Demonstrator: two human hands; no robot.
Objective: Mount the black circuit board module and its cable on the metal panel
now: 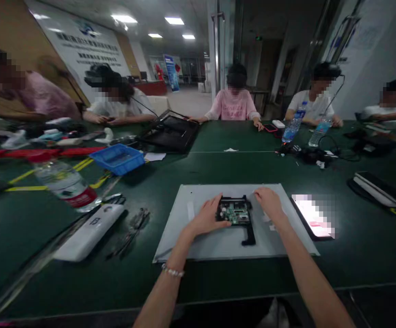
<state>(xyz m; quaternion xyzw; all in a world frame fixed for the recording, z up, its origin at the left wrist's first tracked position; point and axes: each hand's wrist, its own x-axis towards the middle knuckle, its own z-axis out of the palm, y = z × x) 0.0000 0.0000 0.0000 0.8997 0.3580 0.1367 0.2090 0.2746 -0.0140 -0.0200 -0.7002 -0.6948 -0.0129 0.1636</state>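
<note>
I see my left hand resting on the left edge of a small green circuit board in a black plastic frame, its fingers curled against that side and the thumb lying along the board's lower left corner. My right hand sits at the frame's upper right, fingers bent loosely and touching down just beside it; I cannot tell whether they actually pinch anything. The board lies between both hands, near the middle of a flat grey rectangular panel on the dark green table. A lit phone lies just right of the panel. To the left are a white oblong case, a clear water bottle with a red label and a blue plastic tray.
</note>
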